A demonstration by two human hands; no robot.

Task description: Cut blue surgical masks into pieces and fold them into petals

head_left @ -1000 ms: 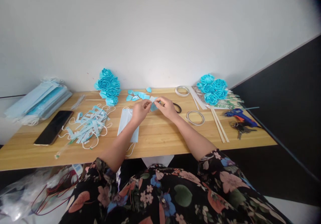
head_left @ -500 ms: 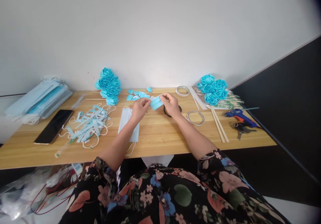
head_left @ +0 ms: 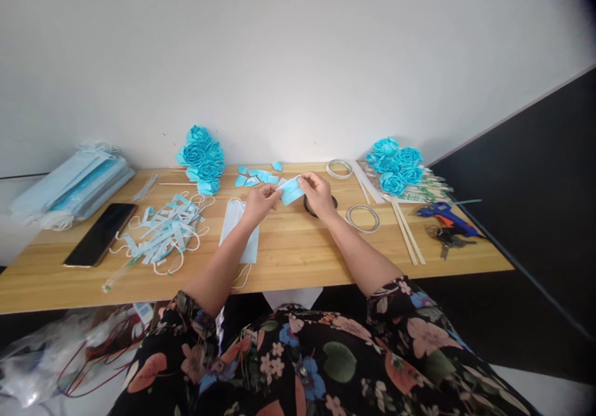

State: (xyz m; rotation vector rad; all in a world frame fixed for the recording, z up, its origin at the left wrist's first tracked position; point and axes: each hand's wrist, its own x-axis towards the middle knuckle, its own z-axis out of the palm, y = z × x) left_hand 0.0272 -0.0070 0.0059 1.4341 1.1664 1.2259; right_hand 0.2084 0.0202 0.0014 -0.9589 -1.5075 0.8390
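Observation:
Between my two hands a blue face mask piece (head_left: 292, 191) is stretched above the table. My left hand (head_left: 261, 205) pinches its left end, and my right hand (head_left: 317, 194) pinches its upper right end. Under my left forearm lies a whole blue face mask (head_left: 250, 248) with its ear loops, partly covered. A black tape roll (head_left: 307, 207) sits on the wood beneath my right hand, mostly hidden. Just beyond my hands are several small blue cut pieces (head_left: 254, 181).
Left: a stack of masks (head_left: 88, 177), a phone (head_left: 100, 235), cut strips with loops (head_left: 172, 233) and blue fabric roses (head_left: 200, 158). Right: tape rolls (head_left: 363, 230), white sticks (head_left: 406, 233), more roses (head_left: 393, 166), a glue gun (head_left: 447, 217) and keys (head_left: 446, 242). A wall stands behind.
The blue piece looks flatter and smoother now, its fold lines less visible. My left fingers have shifted slightly along its left end; my right hand has barely moved.

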